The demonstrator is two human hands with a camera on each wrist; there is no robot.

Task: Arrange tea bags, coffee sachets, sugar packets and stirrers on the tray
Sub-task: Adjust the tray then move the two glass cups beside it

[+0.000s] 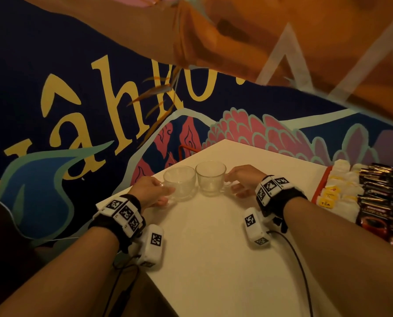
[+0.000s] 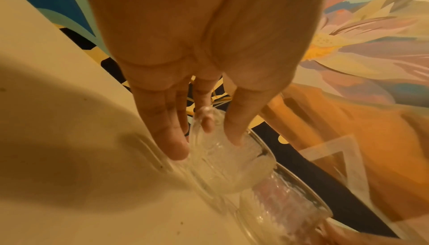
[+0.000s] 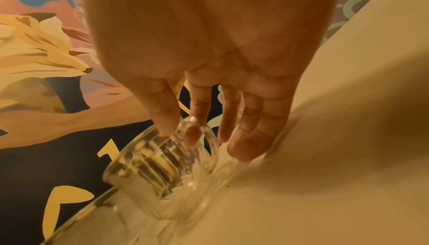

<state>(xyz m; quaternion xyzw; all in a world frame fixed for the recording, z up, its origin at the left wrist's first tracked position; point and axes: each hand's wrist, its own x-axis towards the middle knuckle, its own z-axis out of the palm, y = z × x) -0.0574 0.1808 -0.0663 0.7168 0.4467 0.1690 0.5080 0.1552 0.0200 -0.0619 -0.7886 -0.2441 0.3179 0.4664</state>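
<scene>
While both of my hands are busy at the far corner of the white table (image 1: 213, 248), the goods I am meant to arrange lie well away to the right. My left hand (image 1: 153, 191) pinches the handle of the left glass cup (image 1: 179, 183); the left wrist view shows a fingertip threaded through the handle loop with the thumb pressed just beside it. My right hand (image 1: 244, 178) mirrors this on the right glass cup (image 1: 211, 178), index finger through its handle, the other fingers (image 3: 246, 138) lying straight along the tabletop (both cups stand upright, side by side, close enough that I cannot tell whether they touch).

Taking the two cups as the dial's centre, the tea bags (image 1: 338, 191) lie at about three o'clock, stacked in pale rows with yellow tags inside a red-edged tray (image 1: 320, 187). The coffee sachets (image 1: 387, 202), dark and glossy, sit beyond them at three to four o'clock, their long axes running roughly left to right across the head view. Sugar packets and stirrers I cannot find in any view.

In my judgement the right hand is plainly the nearer one to these goods; it must let go of its cup and sweep rightward, whereas the left would have to cross over both cups.
</scene>
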